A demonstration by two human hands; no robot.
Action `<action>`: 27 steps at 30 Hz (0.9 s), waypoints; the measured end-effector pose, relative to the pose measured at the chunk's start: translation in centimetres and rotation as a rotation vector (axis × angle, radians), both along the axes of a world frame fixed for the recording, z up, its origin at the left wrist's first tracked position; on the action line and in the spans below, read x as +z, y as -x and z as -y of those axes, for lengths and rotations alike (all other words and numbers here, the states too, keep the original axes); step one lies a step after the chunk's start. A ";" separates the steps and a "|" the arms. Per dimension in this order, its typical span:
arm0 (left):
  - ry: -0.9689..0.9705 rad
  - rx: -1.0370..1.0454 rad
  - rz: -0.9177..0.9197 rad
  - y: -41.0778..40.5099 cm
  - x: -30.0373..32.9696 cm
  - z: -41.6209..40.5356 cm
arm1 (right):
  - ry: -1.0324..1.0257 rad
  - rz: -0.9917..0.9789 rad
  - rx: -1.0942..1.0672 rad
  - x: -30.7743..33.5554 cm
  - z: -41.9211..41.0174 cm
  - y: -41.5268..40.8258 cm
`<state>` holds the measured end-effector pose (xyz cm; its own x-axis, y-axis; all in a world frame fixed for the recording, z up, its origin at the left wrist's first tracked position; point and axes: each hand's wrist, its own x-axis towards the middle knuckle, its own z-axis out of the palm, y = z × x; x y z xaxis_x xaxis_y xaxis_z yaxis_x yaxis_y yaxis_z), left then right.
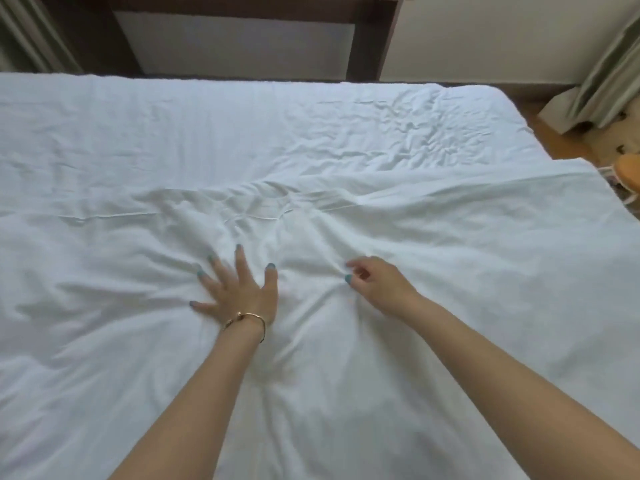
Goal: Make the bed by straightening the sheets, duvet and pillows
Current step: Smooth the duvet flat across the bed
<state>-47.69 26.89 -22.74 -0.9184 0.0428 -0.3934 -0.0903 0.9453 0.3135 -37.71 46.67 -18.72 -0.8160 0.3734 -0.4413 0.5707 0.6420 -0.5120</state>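
A white duvet (450,258) covers the near part of the bed, its far edge running across the middle of the view. Beyond that edge lies the wrinkled white sheet (242,133). My left hand (239,289) is pressed flat on the duvet with its fingers spread, a gold bangle on the wrist. My right hand (377,282) sits just to its right with the fingers curled, pinching a small fold of the duvet fabric. Creases radiate from between the two hands. No pillow is in view.
A dark wooden headboard or desk frame (367,36) stands against the wall past the far side of the bed. Curtains (609,74) hang at the right, above wooden floor (554,140). An orange object (628,171) pokes in at the right edge.
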 end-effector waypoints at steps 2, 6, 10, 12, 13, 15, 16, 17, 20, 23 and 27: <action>-0.015 -0.259 -0.035 -0.1 -1.0 -7.2 | -0.343 0.129 0.141 -1.8 -7.9 0.3; 0.054 -0.336 -0.014 2.2 -3.4 -16.8 | -0.469 0.282 0.099 -6.6 -19.7 1.1; 0.175 -0.197 -0.037 4.6 -5.7 -19.9 | -0.596 0.089 0.038 -10.7 -21.9 2.1; 0.197 -0.223 -0.029 5.0 -5.4 -20.2 | -0.625 0.079 0.075 -11.3 -22.1 1.9; 0.203 -0.240 -0.018 5.2 -5.0 -20.3 | -0.626 0.088 0.087 -11.0 -22.2 2.1; 0.172 -0.267 0.034 6.6 -4.3 -20.3 | -0.635 0.061 0.084 -9.1 -23.1 3.7; 0.136 -0.251 0.060 7.4 -3.8 -20.0 | -0.617 0.029 0.082 -7.8 -23.7 5.1; 0.094 -0.226 0.061 8.1 -3.3 -19.5 | -0.563 0.011 0.093 -6.4 -24.6 6.7; 0.027 -0.226 -0.011 10.0 -1.9 -18.9 | -0.430 0.003 0.110 -4.5 -26.2 8.8; 0.108 -0.206 -0.014 11.1 -1.8 -18.8 | -0.514 -0.057 0.058 -6.2 -25.2 7.4; -0.047 -0.051 -0.203 11.6 -0.5 -19.7 | -0.438 -0.207 -0.214 -6.1 -25.2 7.4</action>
